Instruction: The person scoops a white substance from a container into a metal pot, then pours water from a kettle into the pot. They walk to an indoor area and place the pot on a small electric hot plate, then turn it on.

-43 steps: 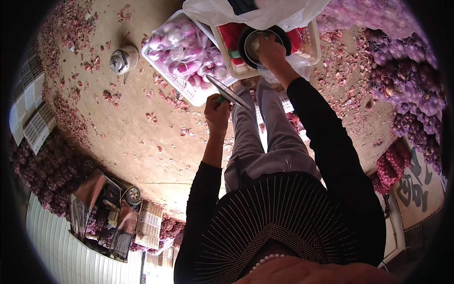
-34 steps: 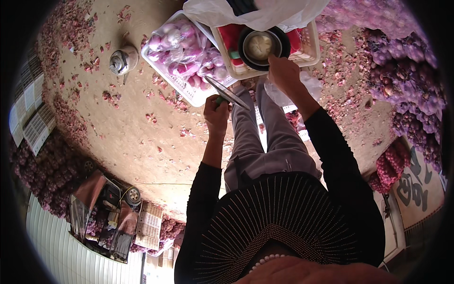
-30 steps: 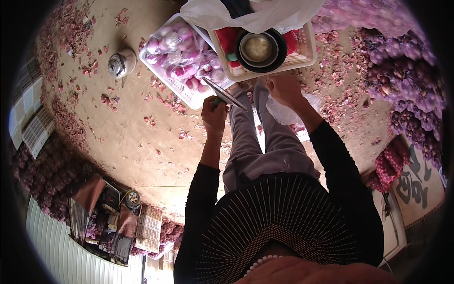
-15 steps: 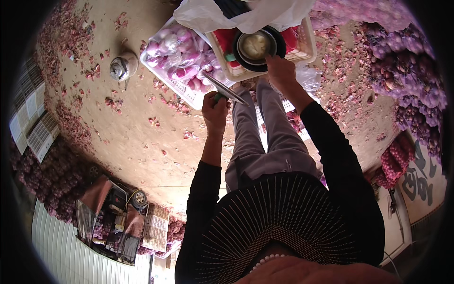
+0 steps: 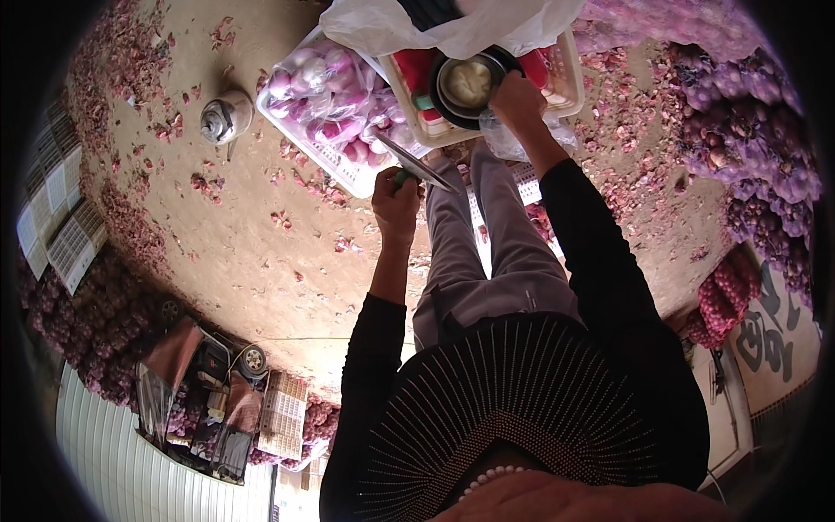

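Observation:
My left hand (image 5: 396,204) is closed round the green handle of a kitchen knife (image 5: 417,163), its broad blade slanting across my shins. Above it to the right, my right hand (image 5: 519,103) rests against the right rim of a dark round pan (image 5: 445,111). Its fingers are curled, and the fingertips are hidden, so what they grip cannot be made out. Inside the pan sits a smaller metal bowl (image 5: 449,80) with a pale, lobed lump (image 5: 470,83) in it. A cream plastic crate (image 5: 570,78) with red material (image 5: 537,68) supports the pan.
Left of the pan, a white crate (image 5: 335,178) holds purple onions (image 5: 317,78) under clear plastic. White sheeting (image 5: 374,30) drapes the far side. A clear bag (image 5: 531,139) lies below my right hand. A metal canister (image 5: 226,117) stands on the skin-littered floor. Netted onions (image 5: 739,113) are stacked right.
My right hand has shifted slightly up and right along the pan's rim. Below it, the clear bag now spreads further left. My left hand and the knife have hardly moved.

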Motion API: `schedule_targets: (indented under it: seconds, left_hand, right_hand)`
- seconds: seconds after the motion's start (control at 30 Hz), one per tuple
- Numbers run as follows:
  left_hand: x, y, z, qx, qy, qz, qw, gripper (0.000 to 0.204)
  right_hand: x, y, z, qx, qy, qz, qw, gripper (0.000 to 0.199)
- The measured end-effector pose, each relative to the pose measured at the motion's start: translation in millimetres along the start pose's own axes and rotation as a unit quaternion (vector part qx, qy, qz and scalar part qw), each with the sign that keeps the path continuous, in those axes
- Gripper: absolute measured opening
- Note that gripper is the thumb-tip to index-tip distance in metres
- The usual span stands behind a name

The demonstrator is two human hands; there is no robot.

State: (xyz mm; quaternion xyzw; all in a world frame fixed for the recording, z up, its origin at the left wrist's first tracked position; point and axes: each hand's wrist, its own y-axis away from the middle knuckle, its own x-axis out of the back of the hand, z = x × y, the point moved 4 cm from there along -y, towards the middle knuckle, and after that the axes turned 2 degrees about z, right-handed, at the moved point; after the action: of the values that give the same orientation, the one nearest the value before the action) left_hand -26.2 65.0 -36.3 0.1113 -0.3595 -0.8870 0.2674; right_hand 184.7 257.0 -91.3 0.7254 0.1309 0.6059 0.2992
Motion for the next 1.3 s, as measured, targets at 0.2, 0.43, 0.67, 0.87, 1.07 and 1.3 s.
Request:
schedule_targets:
  seconds: [0.2,0.43,0.67,0.87,1.07,1.3]
  left_hand:
    - [2.3,0.9,-2.4,0.006,-0.004,-0.006,1.000,0.021]
    - [-1.0,0.1,-0.6,0.002,-0.010,-0.014,1.000,0.020]
    - [-2.3,-4.6,-1.6,-0.006,-0.016,-0.018,1.000,0.021]
    - [-1.8,-20.3,3.1,-0.064,-0.100,-0.017,0.993,0.020]
    - [-10.9,-50.1,41.5,-0.208,-0.361,0.069,0.906,0.024]
    - [-50.2,-105.9,86.8,-0.236,-0.504,0.055,0.829,0.026]
  right_hand:
    - [12.2,-1.5,-3.5,-0.011,0.004,-0.054,0.998,0.030]
    - [-0.3,-3.1,5.2,0.015,0.004,-0.005,1.000,0.028]
    - [-4.7,4.7,13.8,0.026,-0.072,0.015,0.997,0.027]
    - [2.0,11.5,46.2,0.048,-0.185,0.005,0.982,0.030]
    - [10.0,33.8,81.6,0.025,-0.341,-0.010,0.940,0.034]
    - [-10.3,34.8,93.9,0.005,-0.383,0.003,0.924,0.033]
